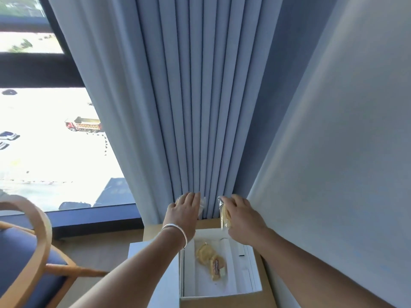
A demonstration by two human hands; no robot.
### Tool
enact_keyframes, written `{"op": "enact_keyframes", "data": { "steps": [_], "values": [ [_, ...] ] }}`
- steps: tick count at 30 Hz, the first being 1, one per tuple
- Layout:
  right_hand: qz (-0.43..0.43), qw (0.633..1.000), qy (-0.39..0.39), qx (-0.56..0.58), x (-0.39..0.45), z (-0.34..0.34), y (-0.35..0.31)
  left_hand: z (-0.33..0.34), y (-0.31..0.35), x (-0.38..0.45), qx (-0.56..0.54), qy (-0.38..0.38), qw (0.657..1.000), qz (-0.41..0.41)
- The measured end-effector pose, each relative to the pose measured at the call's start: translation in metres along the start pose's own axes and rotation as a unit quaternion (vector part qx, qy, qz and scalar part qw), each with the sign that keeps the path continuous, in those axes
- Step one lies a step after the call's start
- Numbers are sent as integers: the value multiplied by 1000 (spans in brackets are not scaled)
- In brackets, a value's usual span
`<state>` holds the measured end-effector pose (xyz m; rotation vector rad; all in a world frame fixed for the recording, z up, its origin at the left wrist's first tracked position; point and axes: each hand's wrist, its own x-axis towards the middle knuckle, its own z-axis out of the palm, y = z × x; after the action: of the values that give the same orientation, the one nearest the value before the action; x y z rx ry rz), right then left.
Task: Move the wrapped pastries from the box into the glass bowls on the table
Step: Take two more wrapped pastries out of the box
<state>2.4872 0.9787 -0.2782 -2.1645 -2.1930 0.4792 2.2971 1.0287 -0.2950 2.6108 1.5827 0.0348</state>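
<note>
Currently: both hands raised beyond box, each w/ a wrapped pastry; glass bowls not in view.

R hand (242, 216) pinches a clear-wrapped pastry (224, 215), pale yellow, flat round, long axis approx. vertical. L hand (185, 213) is curled palm-down over crinkled clear film (202, 204); contents hidden, likely a 2nd pastry. White cardboard box (249, 274) lies below and nearer the body, betw. both forearms; two or so wrapped pastries (211, 261) remain inside, overlapping, glossy film. Wooden table (209, 223) edge meets pleated blue curtain (200, 107). Bowl direction cannot be judged.
</note>
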Motion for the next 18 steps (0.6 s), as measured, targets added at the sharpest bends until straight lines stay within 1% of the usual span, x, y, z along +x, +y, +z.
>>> {"op": "enact_keyframes", "data": {
  "steps": [4,11,18],
  "values": [
    [-12,1000,5,-5,4,-1,-2,-2,-9,-3,-3,12,1000,-7],
    [-60,998,0,-13,12,-2,-7,0,-16,-18,0,5,998,-61],
    [-134,991,-24,-20,28,-5,-18,-6,-24,-34,17,18,988,-150]
  ]
}}
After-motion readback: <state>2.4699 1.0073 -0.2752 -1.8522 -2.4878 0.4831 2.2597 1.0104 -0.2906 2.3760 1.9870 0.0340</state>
